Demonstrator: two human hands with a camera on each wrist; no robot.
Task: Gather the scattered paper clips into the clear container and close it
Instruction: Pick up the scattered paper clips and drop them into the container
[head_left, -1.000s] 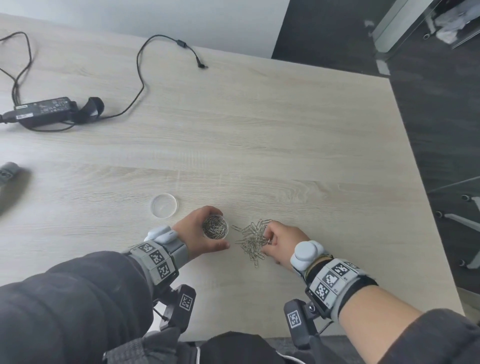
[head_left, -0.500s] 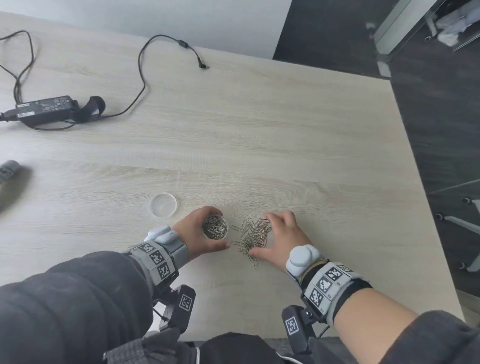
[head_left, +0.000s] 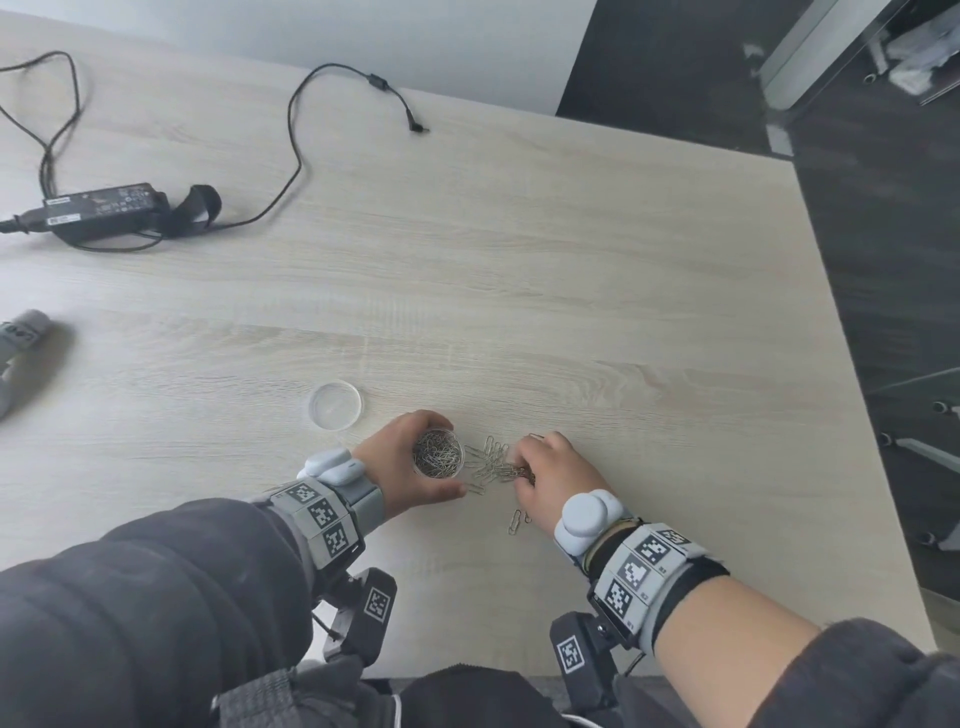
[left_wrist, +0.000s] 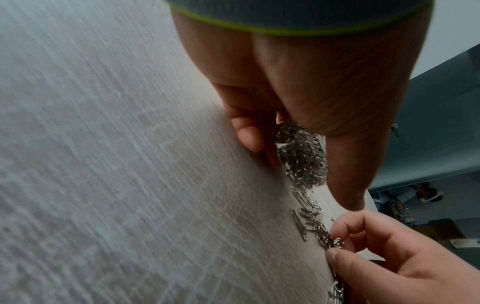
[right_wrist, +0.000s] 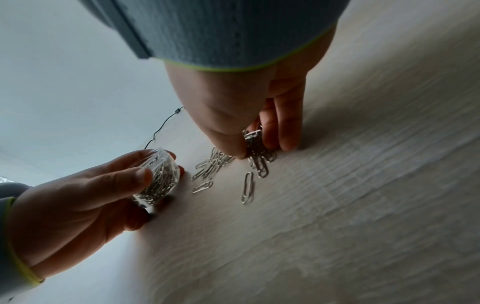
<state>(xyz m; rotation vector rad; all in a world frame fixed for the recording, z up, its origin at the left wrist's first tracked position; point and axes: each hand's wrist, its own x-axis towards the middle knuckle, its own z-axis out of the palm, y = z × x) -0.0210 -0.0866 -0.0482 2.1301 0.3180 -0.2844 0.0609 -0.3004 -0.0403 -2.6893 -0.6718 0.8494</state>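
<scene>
A small clear round container (head_left: 438, 453) (right_wrist: 159, 178) partly full of silver paper clips stands on the pale wood table, and my left hand (head_left: 402, 467) (right_wrist: 85, 197) grips it around the side. Just to its right lies a loose pile of paper clips (head_left: 491, 462) (left_wrist: 307, 214) (right_wrist: 213, 164). My right hand (head_left: 550, 473) (right_wrist: 246, 131) is on the table over the pile's right end, thumb and fingers pinching a bunch of clips (right_wrist: 255, 144). One single clip (head_left: 515, 521) (right_wrist: 247, 187) lies apart, nearer me. The clear lid (head_left: 336, 405) lies flat to the left of the container.
A black power adapter (head_left: 104, 208) with its cable (head_left: 296, 135) lies at the far left of the table. A grey object (head_left: 21, 338) sits at the left edge. The table's right edge (head_left: 831, 332) drops to a dark floor with chair legs.
My right hand went from spread flat over the pile to curled, pinching a bunch of clips at the pile's right end. The left hand and container stayed put.
</scene>
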